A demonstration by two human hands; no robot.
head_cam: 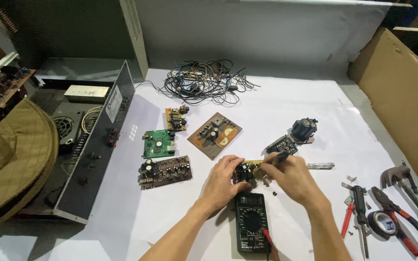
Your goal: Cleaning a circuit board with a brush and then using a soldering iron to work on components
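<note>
A small circuit board (248,171) with black capacitors lies on the white table (286,111), just beyond the black multimeter (251,223). The left hand (223,181) grips the board's left end, fingers curled closed around it. The right hand (291,176) pinches a dark probe (277,158), tip lowered onto the board. Right of the board lies a clear-handled screwdriver (321,166). Left of it sit a brown board (165,171) and a green board (158,143). Far beyond it lies a wire tangle (204,81).
</note>
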